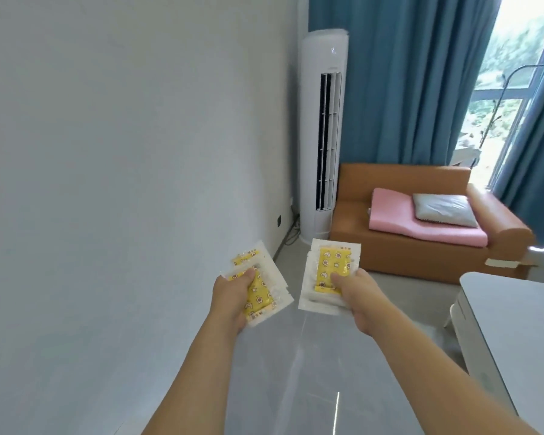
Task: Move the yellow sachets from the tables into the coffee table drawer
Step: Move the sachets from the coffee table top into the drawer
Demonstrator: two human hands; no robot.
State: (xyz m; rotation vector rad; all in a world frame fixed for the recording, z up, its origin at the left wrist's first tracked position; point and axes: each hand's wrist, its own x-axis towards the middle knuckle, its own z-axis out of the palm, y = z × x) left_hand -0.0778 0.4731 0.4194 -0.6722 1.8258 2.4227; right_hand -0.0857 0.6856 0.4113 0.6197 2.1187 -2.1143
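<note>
Both forearms reach out from the bottom of the view, each hand carrying sachets at about waist height over the grey floor [321,356]. Her or his left hand [233,296] holds a small fanned stack of sachets [258,290], thumb pressed on top and fingers curled underneath; I count at least two, perhaps three, overlapping. At the right hand [358,296] the grip pinches a single sachet [327,274] by its lower right corner, thumb on the yellow panel, fingers hidden below.

These packets look light, thin and floppy: a yellow printed pad sealed inside a wider clear-white border. I judge the film to be slick, so the stacked ones could slide off each other if the thumb eases. Pinching across the padded yellow middle seems safer than the limp sealed edge, which would fold.

None is in the drawer yet. What I take to be the white coffee table [512,312] shows only as a corner at the right edge, near the right hand; its drawer is not in view, so I cannot tell whether it is open.

Beyond stand an orange sofa [427,255] with a pink cushion [399,215], a tall white air conditioner [321,136], blue curtains [405,73] and a bare wall [123,152].
</note>
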